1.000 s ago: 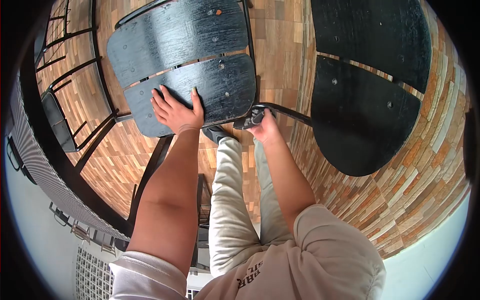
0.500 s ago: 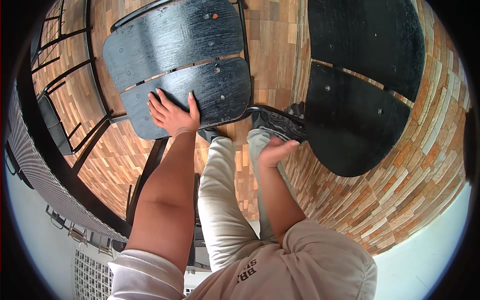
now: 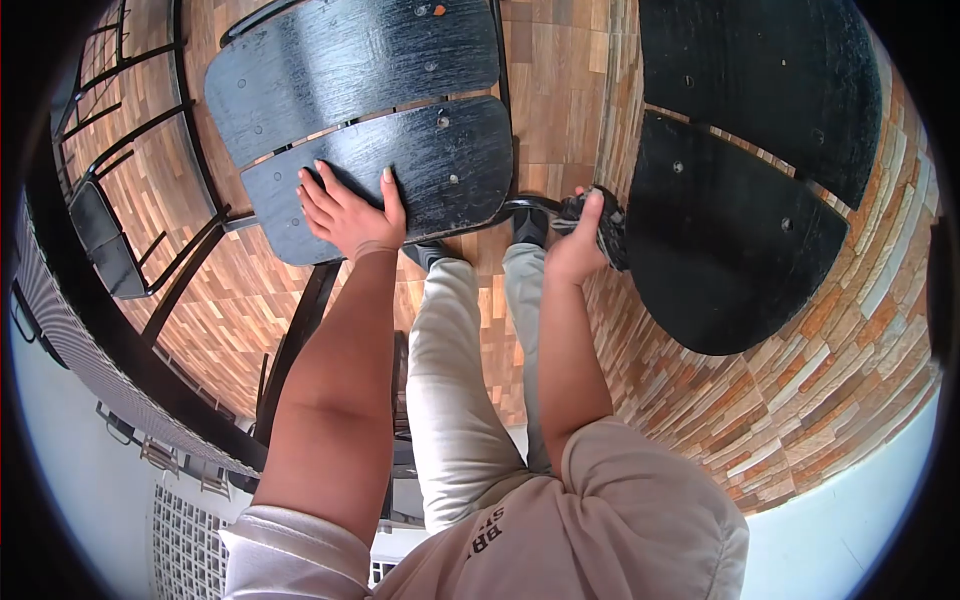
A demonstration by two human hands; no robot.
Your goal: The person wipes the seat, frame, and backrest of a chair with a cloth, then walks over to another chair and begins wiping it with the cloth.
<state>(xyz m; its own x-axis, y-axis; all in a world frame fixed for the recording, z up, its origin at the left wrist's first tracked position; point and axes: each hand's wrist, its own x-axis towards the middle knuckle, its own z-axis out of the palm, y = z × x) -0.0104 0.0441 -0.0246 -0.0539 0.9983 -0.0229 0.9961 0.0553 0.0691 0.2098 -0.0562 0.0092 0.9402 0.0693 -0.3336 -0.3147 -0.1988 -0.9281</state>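
My left hand (image 3: 352, 218) lies flat with fingers spread on the front board of a black wooden chair seat (image 3: 400, 150). The seat is two worn boards with a narrow gap between them, on a dark metal frame. My right hand (image 3: 577, 250) is closed around a dark patterned cloth (image 3: 608, 228), its thumb up along the near side. This bunched cloth is beside the metal bar at the seat's right corner. It also sits against the left edge of a second black chair seat (image 3: 735, 230); whether they touch I cannot tell.
A stone-patterned wall (image 3: 800, 400) runs along the right. At left stand a dark-edged table (image 3: 130, 370) and more black metal chairs (image 3: 105, 240). Wood-look flooring (image 3: 545, 95) shows between the two seats, and my legs (image 3: 450, 370) are close to the nearer chair.
My right hand has moved slightly up and right, and the cloth, spread out across my shin before, is now bunched in it. The left hand stays on the seat; the view shifted slightly.
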